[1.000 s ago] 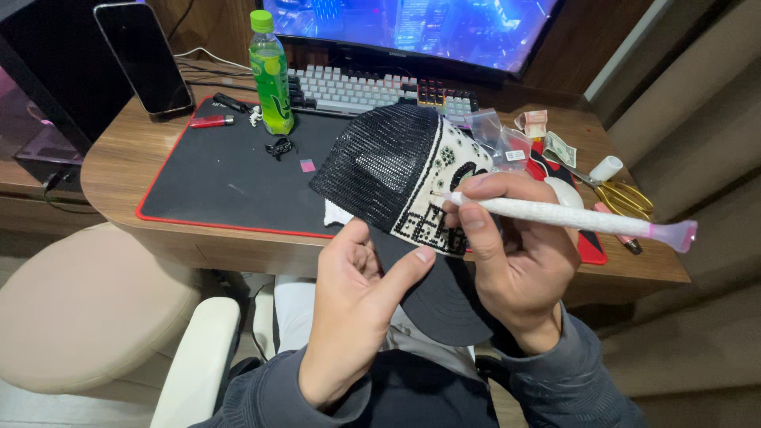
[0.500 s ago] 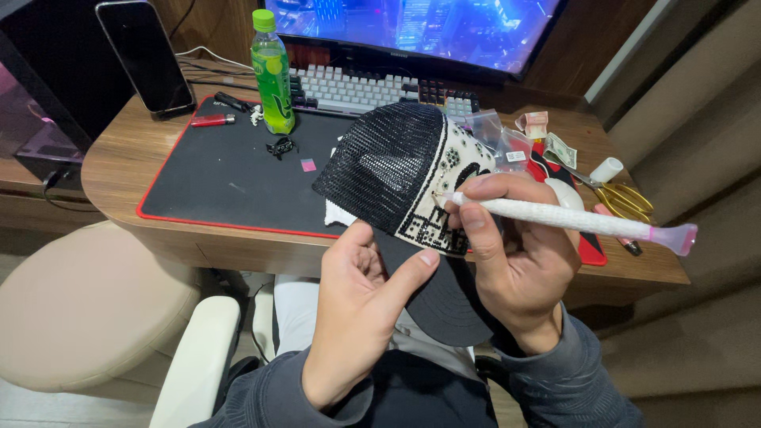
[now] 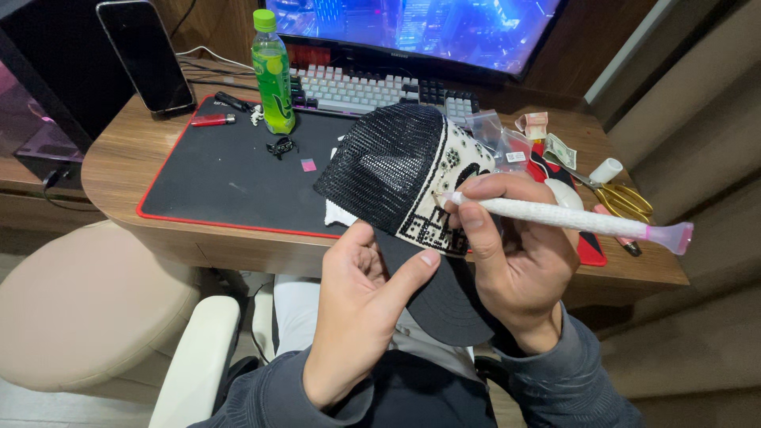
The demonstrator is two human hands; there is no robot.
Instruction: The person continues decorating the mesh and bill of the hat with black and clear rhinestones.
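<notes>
My left hand (image 3: 361,305) holds a black mesh cap (image 3: 388,170) from below, thumb pressed against the dark brim (image 3: 444,305). The cap's white front panel (image 3: 456,186) is studded with dark beads. My right hand (image 3: 515,254) grips a white pen-like tool (image 3: 555,215) with a pink flared end, and its tip touches the front panel near the beads. Both hands are over my lap, at the desk's front edge.
A wooden desk (image 3: 119,158) carries a black red-edged mat (image 3: 230,170), a green bottle (image 3: 272,71), a keyboard (image 3: 372,89), a propped phone (image 3: 147,55), a red lighter (image 3: 210,120), gold scissors (image 3: 622,198), small plastic bags (image 3: 503,139) and banknotes (image 3: 559,147). A monitor (image 3: 412,28) stands behind. A beige chair (image 3: 87,309) is at left.
The tool tip has shifted slightly left along the cap's front panel; the cap and my left hand have barely moved.
</notes>
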